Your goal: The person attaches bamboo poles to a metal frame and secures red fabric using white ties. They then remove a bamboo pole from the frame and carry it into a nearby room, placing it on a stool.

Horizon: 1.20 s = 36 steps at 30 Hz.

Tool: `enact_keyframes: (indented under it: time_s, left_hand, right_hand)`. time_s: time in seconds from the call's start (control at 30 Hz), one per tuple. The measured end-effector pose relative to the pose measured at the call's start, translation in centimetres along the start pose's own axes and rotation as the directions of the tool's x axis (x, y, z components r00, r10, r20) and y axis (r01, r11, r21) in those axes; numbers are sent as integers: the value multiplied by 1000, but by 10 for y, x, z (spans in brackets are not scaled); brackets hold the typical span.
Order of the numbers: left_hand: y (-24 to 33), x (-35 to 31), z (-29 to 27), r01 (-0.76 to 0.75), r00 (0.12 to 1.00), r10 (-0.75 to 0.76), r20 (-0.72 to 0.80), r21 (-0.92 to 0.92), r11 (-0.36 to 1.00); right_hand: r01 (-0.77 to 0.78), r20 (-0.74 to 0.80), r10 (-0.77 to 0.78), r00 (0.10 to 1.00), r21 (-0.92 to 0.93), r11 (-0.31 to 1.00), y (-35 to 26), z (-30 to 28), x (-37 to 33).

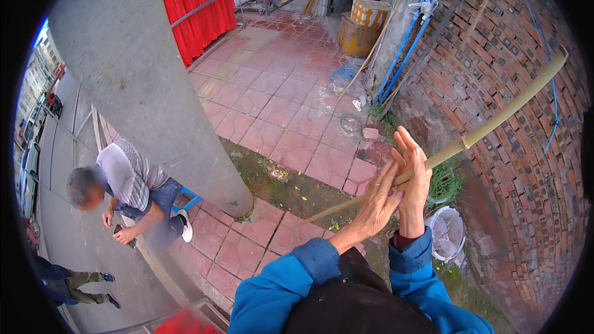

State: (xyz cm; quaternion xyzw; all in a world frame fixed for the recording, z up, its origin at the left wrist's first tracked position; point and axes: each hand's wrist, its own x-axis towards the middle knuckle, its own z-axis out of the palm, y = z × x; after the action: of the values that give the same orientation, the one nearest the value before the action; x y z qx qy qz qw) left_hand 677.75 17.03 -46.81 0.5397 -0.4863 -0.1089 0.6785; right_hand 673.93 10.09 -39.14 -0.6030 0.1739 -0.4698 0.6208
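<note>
A pale bamboo pole (507, 114) slants across the right half, its thick end up by the brick wall and its thinner end running down to the left. A raised ring shows on it just right of my hands. My left hand (373, 209) and my right hand (414, 188) press together around the pole, palms facing and fingers held out nearly straight. Between them the pole passes through, partly hidden by the palms and fingers. Blue sleeves with turned-up cuffs cover both my forearms.
The curved brick wall (495, 80) borders the right. Below the pole stands a white bucket (447, 233); blue pipes (405, 49) run up a post. A concrete pillar (148, 86) rises left of centre. Beside it a person (133, 185) sits on a blue stool; another person's legs (86, 286) show lower left.
</note>
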Motion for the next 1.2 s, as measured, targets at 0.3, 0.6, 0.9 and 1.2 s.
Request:
enact_keyframes:
  time_s: [0.3, 0.6, 0.9, 1.2]
  left_hand:
    - [-97, 155, -35, -144, 982, 168, -83, 241, 960]
    - [-167, 319, -105, 217, 904, -317, -288, -329, 919]
    - [-249, 468, -233, 89, 909, -281, -307, -517, 851]
    - [-389, 573, -432, -237, 844, -189, -502, -666, 708]
  right_hand:
    - [-133, 304, 92, 948, 116, 984, 49, 26, 151]
    - [-93, 306, 52, 951, 121, 988, 152, 116, 302]
    - [317, 537, -254, 804, -25, 948, 243, 282, 502]
    - [357, 673, -267, 689, 6, 934, 346, 442, 555]
